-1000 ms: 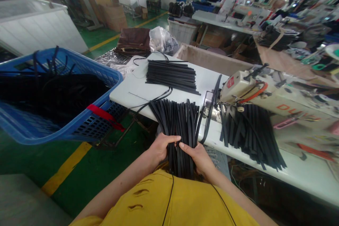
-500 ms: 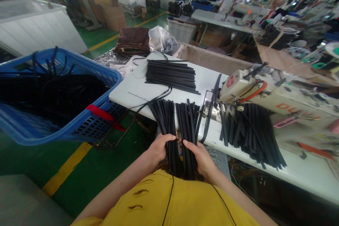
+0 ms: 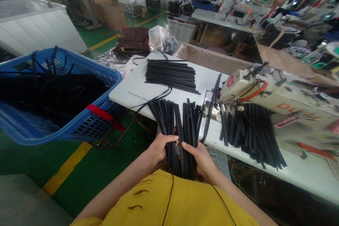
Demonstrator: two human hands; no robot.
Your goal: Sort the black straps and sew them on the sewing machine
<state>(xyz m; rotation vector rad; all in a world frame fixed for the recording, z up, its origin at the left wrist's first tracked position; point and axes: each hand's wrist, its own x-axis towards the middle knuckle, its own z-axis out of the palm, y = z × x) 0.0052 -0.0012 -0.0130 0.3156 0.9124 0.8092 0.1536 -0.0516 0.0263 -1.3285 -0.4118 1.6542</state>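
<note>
Now a single strip (image 3: 179, 120) stands in the gap that clearly parted the bundles half a second ago, while the left hand (image 3: 159, 146) grips the left bundle (image 3: 166, 122) and the right hand (image 3: 199, 153) the right bundle (image 3: 189, 123), at the table's (image 3: 127, 93) near edge.

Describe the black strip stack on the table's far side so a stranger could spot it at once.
Find the white table carrying the sewing machine. Left of the machine, beyond the held strips, lies the stack. Its strips run mostly side to side, whereas the held strips and the pile by the machine run more near to far.
</note>
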